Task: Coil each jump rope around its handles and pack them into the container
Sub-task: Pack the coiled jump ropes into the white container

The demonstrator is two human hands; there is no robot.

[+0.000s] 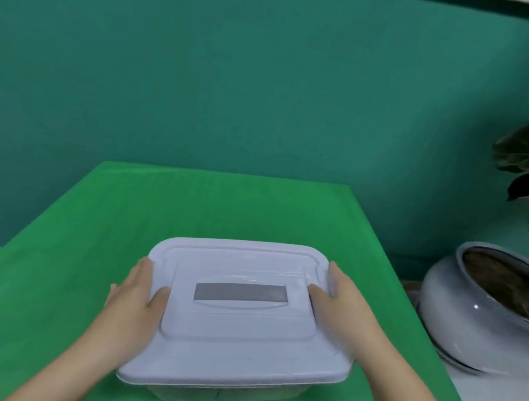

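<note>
Below, green cloth (pixel 45 272) before teal wall (pixel 205 74); left hand (pixel 136 298), right hand (pixel 339 308) flat against lidded container (pixel 238 341).

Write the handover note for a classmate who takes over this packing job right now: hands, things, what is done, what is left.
Left hand: flat on the left edge of the lid, thumb on top.
Right hand: flat on the lid's right edge.
The container sits on the green cloth, lid on.
No jump ropes in view; the contents cannot be seen.
Left: check that the lid is seated and the ropes are inside.
</note>
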